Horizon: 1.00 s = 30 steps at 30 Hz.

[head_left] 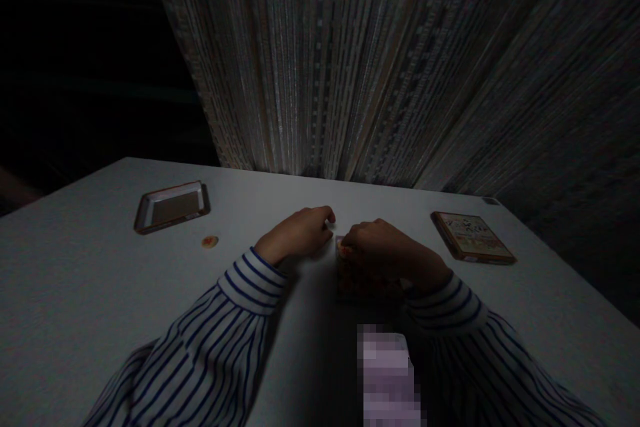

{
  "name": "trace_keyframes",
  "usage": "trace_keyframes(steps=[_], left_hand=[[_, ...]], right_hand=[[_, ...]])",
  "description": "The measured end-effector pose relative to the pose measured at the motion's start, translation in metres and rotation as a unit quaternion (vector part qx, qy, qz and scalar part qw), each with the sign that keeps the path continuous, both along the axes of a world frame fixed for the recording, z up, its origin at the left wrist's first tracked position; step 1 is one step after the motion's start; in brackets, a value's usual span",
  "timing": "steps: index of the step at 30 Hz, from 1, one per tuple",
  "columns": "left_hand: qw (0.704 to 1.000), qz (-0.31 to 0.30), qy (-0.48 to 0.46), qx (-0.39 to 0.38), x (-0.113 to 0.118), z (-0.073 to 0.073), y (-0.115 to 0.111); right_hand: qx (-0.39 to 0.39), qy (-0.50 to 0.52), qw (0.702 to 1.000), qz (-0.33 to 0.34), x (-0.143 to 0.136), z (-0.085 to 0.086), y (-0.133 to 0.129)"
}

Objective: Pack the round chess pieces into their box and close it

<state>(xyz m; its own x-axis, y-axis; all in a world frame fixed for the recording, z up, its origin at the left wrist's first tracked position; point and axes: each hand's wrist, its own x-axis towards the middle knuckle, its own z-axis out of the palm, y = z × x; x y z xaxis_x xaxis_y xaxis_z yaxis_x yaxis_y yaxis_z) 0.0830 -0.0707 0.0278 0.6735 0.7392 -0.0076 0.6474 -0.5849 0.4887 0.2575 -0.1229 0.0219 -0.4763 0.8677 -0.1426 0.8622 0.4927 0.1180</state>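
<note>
My right hand is closed, its fingertips pinching a round game piece with a red mark. That piece is over the far left corner of a dark, square-looking board or box, patterned in reddish orange. My forearm and the shadow hide much of it. Just to the left, my left hand hovers near the table with bent fingers, a gap between the index finger and thumb, and nothing visible in them. A similar round piece lies alone on the table, left of my left hand.
An open shallow box with a brown rim rests at the far left of the white table. On the right lies a flat box lid with a printed picture. A blurred pinkish object is near me. A striped curtain hangs behind.
</note>
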Motion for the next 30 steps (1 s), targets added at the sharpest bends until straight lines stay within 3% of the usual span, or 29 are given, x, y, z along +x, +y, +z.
trace_keyframes(steps=[30], left_hand=[[0.999,-0.012,0.034,0.015,-0.0008,-0.0004,0.0012]], right_hand=[[-0.021,-0.002,1.000,-0.008,-0.0016,-0.0006,0.0017]])
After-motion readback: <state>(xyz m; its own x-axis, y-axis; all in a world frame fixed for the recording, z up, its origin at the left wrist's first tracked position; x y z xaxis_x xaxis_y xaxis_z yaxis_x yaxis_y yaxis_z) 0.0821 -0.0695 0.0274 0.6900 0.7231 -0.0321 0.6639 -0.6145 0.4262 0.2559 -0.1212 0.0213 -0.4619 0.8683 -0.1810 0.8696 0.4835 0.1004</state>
